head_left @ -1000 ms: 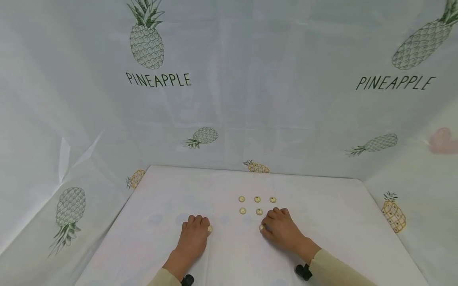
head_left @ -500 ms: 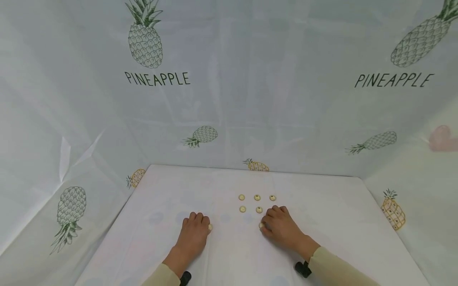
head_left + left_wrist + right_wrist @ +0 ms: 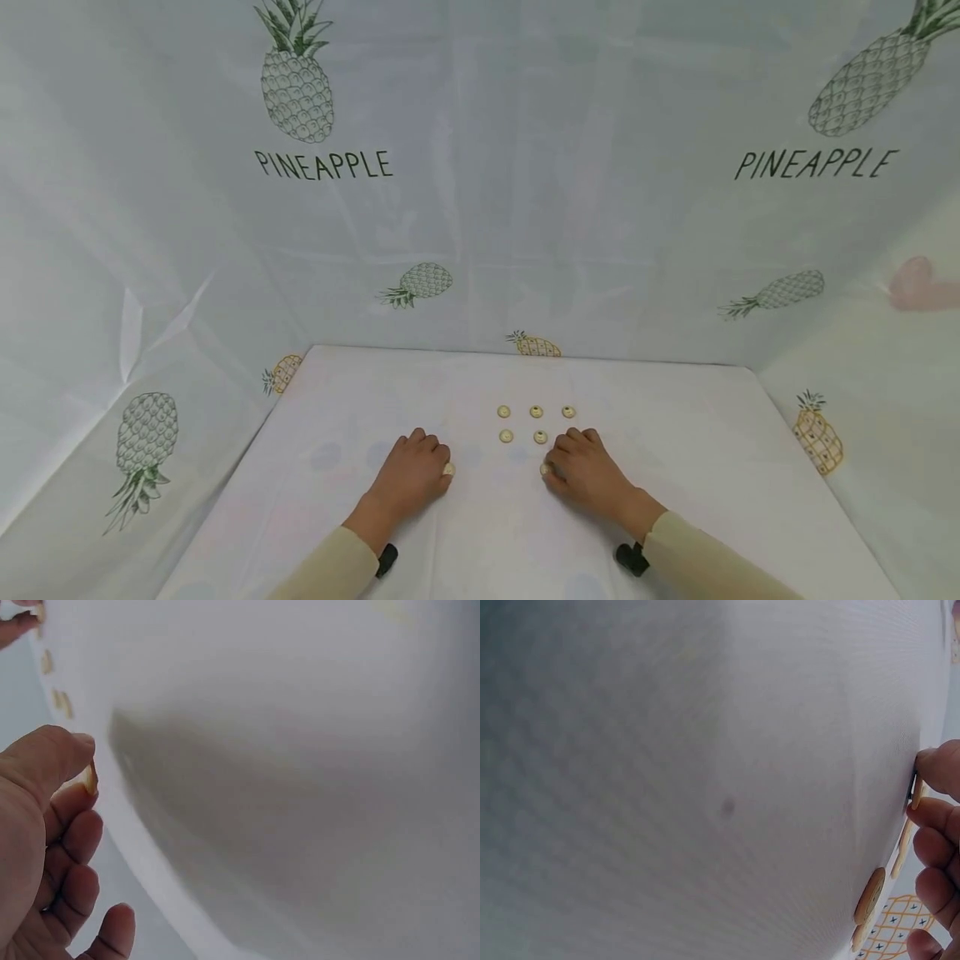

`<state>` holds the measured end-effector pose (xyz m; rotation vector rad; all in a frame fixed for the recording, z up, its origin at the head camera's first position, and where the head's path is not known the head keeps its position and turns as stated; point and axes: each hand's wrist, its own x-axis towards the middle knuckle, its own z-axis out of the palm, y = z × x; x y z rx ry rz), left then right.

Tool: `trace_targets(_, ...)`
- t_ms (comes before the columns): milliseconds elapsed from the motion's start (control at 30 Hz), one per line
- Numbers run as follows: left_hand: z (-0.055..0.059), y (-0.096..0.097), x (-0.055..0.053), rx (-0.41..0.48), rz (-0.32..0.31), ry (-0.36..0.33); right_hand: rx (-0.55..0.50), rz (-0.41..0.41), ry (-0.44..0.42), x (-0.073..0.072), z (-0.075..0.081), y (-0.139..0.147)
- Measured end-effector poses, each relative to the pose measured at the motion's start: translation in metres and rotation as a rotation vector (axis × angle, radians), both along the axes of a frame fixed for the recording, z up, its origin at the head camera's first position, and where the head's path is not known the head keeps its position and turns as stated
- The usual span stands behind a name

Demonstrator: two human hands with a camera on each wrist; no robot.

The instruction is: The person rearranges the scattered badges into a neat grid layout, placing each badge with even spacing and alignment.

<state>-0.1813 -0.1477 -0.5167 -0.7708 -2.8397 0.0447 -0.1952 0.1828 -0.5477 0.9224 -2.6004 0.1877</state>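
My left hand (image 3: 412, 472) is low over the white-covered table, left of the middle. Its thumb and forefinger pinch a small round wooden disc (image 3: 91, 778), seen edge-on in the left wrist view. My right hand (image 3: 588, 473) pinches a second disc (image 3: 917, 792) between thumb and forefinger, close to or on the cloth. Just beyond lie loose discs in two rows: three at the back, with a middle one (image 3: 536, 412), and two in front, including the left one (image 3: 506, 436). They are pale yellow with small dark marks too small to read.
White cloth (image 3: 675, 450) covers the tabletop. A hanging sheet (image 3: 525, 208) printed with pineapples stands behind and at both sides. Black wrist cameras (image 3: 632, 559) sit under the sleeves.
My left hand has shifted slightly right and away from me, carrying its disc nearer the rows. The right hand stays almost where it was, pinching its disc. The head view has tilted slightly.
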Motion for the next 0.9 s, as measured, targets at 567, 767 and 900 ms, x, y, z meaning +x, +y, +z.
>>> trace_targets(567,-0.015,0.08,-0.014,0.012,-0.019,-0.04,0.043,-0.031,-0.03,0.0,0.006,-0.003)
trace_targets(767,-0.018,0.084,-0.015,0.001,-0.013,-0.065,0.033,-0.011,0.006,-0.002,0.005,-0.002)
trace_targets(900,-0.018,0.087,-0.015,0.001,-0.002,-0.094,0.024,-0.003,0.026,-0.002,0.002,0.002)
